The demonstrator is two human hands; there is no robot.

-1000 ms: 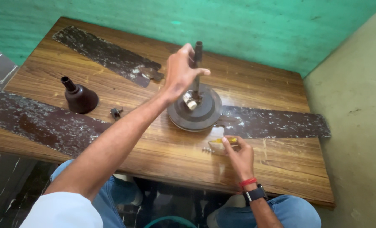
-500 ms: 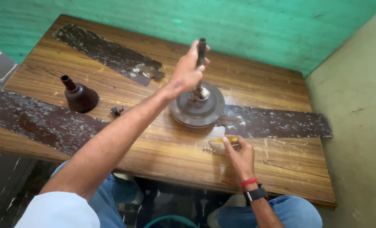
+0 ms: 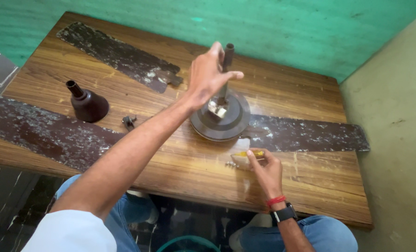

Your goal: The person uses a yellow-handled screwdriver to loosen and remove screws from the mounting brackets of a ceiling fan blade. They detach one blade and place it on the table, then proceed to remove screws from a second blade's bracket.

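A round dark fan motor (image 3: 231, 122) sits on the wooden table (image 3: 180, 158), with its upright rod (image 3: 227, 58) sticking up from the middle. My left hand (image 3: 209, 77) reaches over it, fingers spread, touching the rod near its top. One dark fan blade (image 3: 310, 133) is still joined to the motor on the right. My right hand (image 3: 264, 169) rests on the table in front of the motor, fingers closed on a small yellow-handled tool (image 3: 248, 153). A few small screws (image 3: 230, 164) lie just left of that hand.
Two loose fan blades lie on the table: one at the back left (image 3: 119, 58), one along the left front edge (image 3: 44, 133). A dark cone-shaped cover (image 3: 86, 103) and a small metal part (image 3: 129, 122) sit between them. A green wall rises behind.
My left hand has slid up the rod from the motor toward its top and its fingers have opened. The right hand has stayed in place.
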